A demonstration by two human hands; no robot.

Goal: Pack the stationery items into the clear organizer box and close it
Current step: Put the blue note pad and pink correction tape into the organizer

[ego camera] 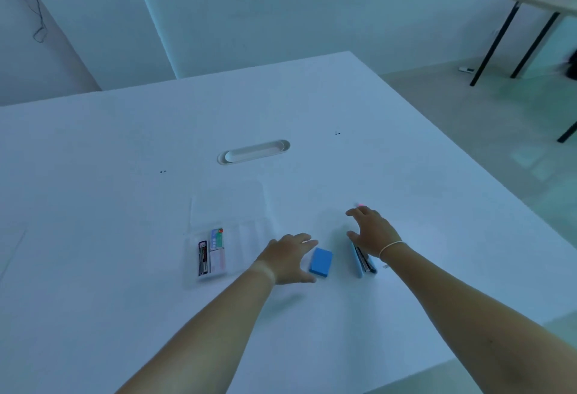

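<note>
While its lid lies folded back on the far side, the clear organizer box (229, 231) sits open on the white table (93, 175), left of both hands.

Contents: a dark lead case (202, 257) and a pale packet (216, 250), side by side in the left compartments, long axes running near to far. Right compartments look unfilled.

Loose items: a blue block (321, 262), probably an eraser, just right of the box; a light blue stapler (362, 261) farther right, long axis near to far, tilted slightly.

Left hand (288, 258): spread, empty, touching or just beside the block's left edge; nearer to both block and box.

Right hand (371, 231): spread, empty, hovering over the stapler's far end; contact uncertain. A small pink-tipped object (359, 205) shows beyond its fingertips, too blurred to identify.

Judged next: each hand takes its nearest item leftward to the box.
</note>
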